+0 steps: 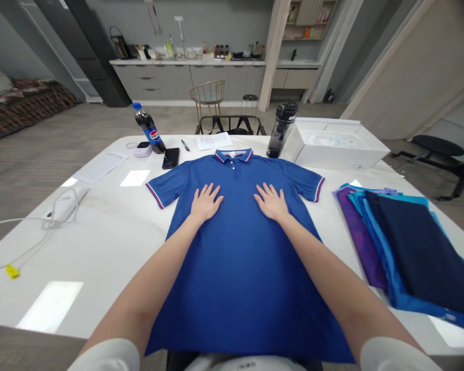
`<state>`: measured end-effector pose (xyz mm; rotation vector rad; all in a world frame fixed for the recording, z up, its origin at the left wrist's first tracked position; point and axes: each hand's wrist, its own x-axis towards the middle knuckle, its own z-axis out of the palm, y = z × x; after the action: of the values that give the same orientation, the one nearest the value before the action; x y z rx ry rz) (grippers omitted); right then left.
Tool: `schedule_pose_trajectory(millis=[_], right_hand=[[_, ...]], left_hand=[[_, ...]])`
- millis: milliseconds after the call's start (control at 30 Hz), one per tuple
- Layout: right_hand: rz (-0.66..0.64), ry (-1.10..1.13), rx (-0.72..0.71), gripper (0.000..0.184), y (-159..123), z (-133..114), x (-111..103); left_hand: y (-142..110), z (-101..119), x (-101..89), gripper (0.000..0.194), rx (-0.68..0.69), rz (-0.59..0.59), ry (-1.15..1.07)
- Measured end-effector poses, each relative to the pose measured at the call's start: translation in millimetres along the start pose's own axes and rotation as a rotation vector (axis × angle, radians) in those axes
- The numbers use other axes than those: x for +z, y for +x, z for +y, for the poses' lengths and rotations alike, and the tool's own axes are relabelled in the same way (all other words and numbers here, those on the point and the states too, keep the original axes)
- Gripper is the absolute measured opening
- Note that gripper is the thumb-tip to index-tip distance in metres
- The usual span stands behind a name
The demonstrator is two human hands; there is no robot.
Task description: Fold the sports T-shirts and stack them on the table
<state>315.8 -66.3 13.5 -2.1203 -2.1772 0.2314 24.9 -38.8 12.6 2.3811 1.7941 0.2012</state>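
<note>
A blue polo shirt (237, 247) lies spread out front side up on the white table, its collar at the far side and its hem hanging at the near edge. Red and white stripes trim the collar and both sleeve ends. My left hand (206, 202) rests flat on the left chest of the shirt as I see it, fingers spread. On the other side, my right hand (271, 201) presses flat with its fingers apart. Neither hand grips the fabric.
Folded clothes (417, 242) are piled at the right. Behind the shirt stand a dark water bottle (281, 131), a white box (332, 147), a Pepsi bottle (149, 129) and a phone (170, 158). A power strip (66, 203) with cables lies on the left of the table (112, 242).
</note>
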Motion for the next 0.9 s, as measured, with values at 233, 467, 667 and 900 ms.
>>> schedule_pose_trajectory(millis=[233, 467, 667, 900], right_hand=[[0.046, -0.037, -0.025, 0.069, -39.5, 20.5, -16.9], [0.049, -0.017, 0.021, 0.068, -84.5, 38.7, -8.3], [0.069, -0.007, 0.001, 0.067, -100.7, 61.0, -19.8], [-0.01, -0.028, -0.222, 0.067, -144.9, -26.4, -5.0]], left_hand=[[-41.2, -10.0, -10.9, 0.066, 0.007, 0.121, -0.058], [-82.8, -33.0, -13.5, 0.069, -0.027, 0.025, 0.017], [-103.4, -27.4, -22.8, 0.067, 0.059, 0.031, 0.041], [-143.6, 42.3, -6.3, 0.065, 0.212, -0.048, 0.032]])
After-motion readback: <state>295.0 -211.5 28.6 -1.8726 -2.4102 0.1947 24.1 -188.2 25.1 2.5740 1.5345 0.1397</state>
